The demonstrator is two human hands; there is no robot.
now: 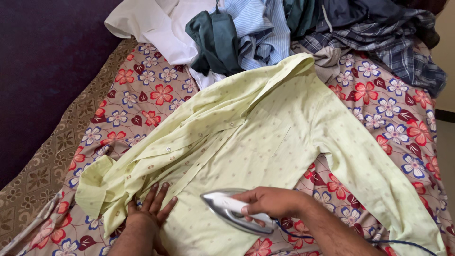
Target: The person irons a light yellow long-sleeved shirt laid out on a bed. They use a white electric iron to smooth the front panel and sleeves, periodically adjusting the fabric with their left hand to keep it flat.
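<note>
1. Right hand [270, 203] closed around the white handle of the iron [235, 211], soleplate flat on the lower front of the pale green shirt [265, 128], nose aimed toward the left hand.
2. Left hand [150, 208] open, palm down, fingers spread on the cloth just across from the iron's tip, pinning the fabric flat near the button placket.
3. Shirt spread front-up over the floral bedsheet [398, 109], collar at the far end from both hands, one sleeve trailing off past the right wrist, the other bunched up beyond the left hand's fingertips.
4. Progress, judging by the look of it: probably early to middling. Panel right ahead of the iron looks fairly smooth, but the placket side above the left hand shows folds, and the bunched sleeve and cuff look untouched (collar too, curled up at the far end).
5. Blue cord [403, 242] running off behind the right forearm toward the bed edge, clear of the shirt for now.
6. Heap of other clothes [303, 28] well beyond the collar: white, teal, striped blue, checked pieces, all crumpled. Looks like plenty left to press there, though hard to say whether those are queued up or just dumped.
7. Can't tell if the iron is hot; no steam or light visible.
</note>
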